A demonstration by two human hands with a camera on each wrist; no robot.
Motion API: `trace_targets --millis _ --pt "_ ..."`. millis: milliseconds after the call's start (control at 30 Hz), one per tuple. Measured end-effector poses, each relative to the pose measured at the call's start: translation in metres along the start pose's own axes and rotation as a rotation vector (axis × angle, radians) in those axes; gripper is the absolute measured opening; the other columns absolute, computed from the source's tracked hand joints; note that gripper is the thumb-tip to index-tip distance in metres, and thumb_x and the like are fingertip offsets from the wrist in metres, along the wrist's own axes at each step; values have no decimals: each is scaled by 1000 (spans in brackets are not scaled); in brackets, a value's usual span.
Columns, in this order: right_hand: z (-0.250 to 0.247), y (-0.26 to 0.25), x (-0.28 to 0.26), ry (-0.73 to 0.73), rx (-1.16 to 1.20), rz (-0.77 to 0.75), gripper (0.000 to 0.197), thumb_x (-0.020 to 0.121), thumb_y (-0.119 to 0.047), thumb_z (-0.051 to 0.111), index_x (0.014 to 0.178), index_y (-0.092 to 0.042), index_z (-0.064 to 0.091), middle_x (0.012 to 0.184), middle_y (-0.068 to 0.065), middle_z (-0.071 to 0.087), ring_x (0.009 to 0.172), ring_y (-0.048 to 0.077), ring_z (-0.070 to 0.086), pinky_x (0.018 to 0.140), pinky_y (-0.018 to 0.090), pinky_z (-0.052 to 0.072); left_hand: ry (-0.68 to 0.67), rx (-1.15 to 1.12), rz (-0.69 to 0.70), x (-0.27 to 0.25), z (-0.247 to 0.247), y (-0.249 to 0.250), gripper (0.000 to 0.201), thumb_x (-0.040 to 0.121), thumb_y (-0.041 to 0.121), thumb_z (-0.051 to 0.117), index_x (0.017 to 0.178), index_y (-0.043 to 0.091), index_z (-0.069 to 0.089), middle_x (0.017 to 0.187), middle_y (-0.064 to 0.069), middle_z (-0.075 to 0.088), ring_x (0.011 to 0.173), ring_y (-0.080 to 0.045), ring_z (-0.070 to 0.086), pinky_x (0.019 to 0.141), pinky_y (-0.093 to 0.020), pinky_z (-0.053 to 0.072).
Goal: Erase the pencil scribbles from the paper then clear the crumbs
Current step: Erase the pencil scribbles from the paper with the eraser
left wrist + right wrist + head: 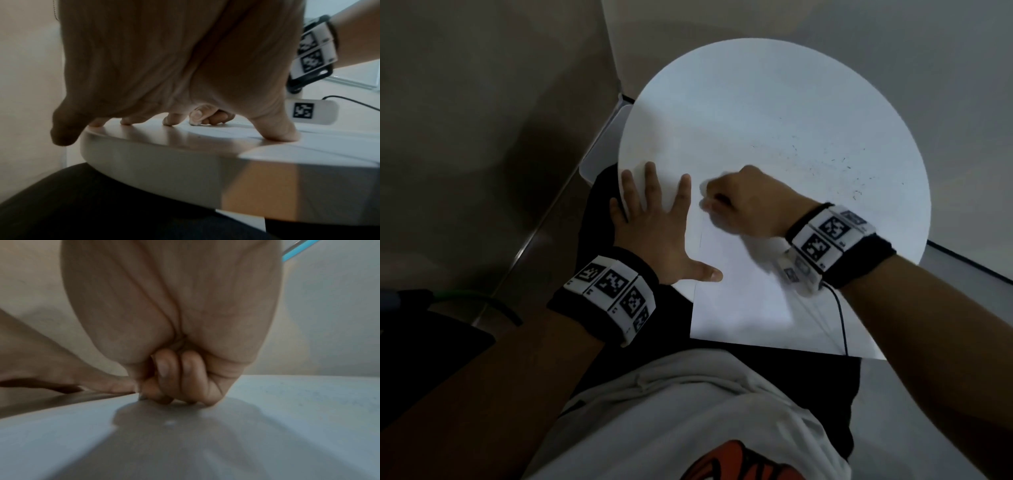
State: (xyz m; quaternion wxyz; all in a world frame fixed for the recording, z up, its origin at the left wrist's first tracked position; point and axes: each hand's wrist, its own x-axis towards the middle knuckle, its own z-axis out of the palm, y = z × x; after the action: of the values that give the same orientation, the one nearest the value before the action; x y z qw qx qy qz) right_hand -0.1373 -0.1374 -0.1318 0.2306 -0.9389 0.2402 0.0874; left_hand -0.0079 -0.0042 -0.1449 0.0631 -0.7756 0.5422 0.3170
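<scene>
Round white table (774,102): fills the middle of the scene, its near edge over the seated person's dark-clothed lap.

White paper (743,301): one sheet lying flat on the table; its near corners overhang the table's near edge. From the head view no pencil scribbles can be made out on it.

Left hand (657,226): spread flat, fingers straight and splayed, grasping nothing. The palm and thumb press down at the paper's left edge; the outer fingers reach the table's left rim, the smallest hanging past it.

Right hand (743,202): clenched, knuckles up, fingertips curled under and pressed to the paper just right of the left hand's forefinger. The left wrist view shows a small pale lump at its thumb tip, touching the sheet; probably an eraser (194,122), but too blurred to be sure.

Wristbands (832,240): one on each wrist, black with white marker tiles; a thin black cable trails from the right one.

Crumbs (835,164): dark specks scattered on the far right of the table, well apart from both hands.
</scene>
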Motion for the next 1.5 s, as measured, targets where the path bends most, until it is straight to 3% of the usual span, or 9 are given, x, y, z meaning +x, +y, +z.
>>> trace_targets --millis 133,267,467,633,833,1033,1200,1333,1500 --pt "-14 7 9 -29 0 36 34 97 -28 49 66 -16 49 62 2 59 56 15 54 63 39 53 -16 22 -4 0 -1 2 153 50 93 66 153 33 -30 155 -21 -42 140 -51 -37 118 -69 -3" --pt "-9 -10 -1 -227 -6 -70 29 99 -29 53 77 -10 57 66 -6 55 60 4 51 64 30 42 -17 20 3 1 0 1 154 50 93 66 153 32 -30 155 -22 -41 140 -52 -36 117 -69 -3" --pt "-26 10 17 -59 -46 27 36 99 -30 50 70 -8 50 66 6 60 63 21 58 60 31 41 -15 26 0 0 -1 3 152 51 93 66 153 31 -29 155 -22 -40 141 -53 -35 117 -68 -2" --pt "-20 0 -2 -270 -23 -39 39 101 -35 53 68 -13 49 62 -5 53 58 8 50 60 27 41 -28 15 -6 2 -2 3 152 53 91 68 153 31 -30 154 -23 -42 140 -53 -36 117 -68 -3" --pt "-26 10 17 -85 -63 53 36 98 -31 50 71 -8 55 65 6 60 64 23 57 63 32 47 -36 24 -11 1 -3 6 151 55 90 67 154 29 -28 155 -24 -40 140 -54 -34 118 -68 -1" --pt "-15 -13 10 -239 -24 -79 36 98 -34 53 71 -10 57 61 -1 57 58 11 53 63 32 46 -32 8 -5 1 -3 6 152 54 89 70 155 30 -27 155 -23 -40 140 -53 -35 117 -67 -3" --pt "-32 8 14 -145 -58 23 29 91 -24 53 70 -5 54 64 11 59 59 23 52 64 39 50 -28 17 -5 0 -3 7 154 52 89 71 154 29 -27 155 -24 -39 141 -53 -34 117 -68 -2" --pt "-37 5 4 -244 38 94 42 99 -43 51 68 -16 54 62 -7 61 55 9 54 60 21 46 -29 12 -8 0 -3 7 154 51 89 71 154 30 -27 155 -23 -40 140 -53 -36 118 -68 -1" --pt "-50 12 -35 80 416 320 38 99 -41 56 77 -10 60 61 -8 61 52 9 50 59 28 43 -22 -2 -9 -2 -2 2 151 51 91 68 153 35 -29 155 -18 -42 141 -49 -38 117 -69 -4"
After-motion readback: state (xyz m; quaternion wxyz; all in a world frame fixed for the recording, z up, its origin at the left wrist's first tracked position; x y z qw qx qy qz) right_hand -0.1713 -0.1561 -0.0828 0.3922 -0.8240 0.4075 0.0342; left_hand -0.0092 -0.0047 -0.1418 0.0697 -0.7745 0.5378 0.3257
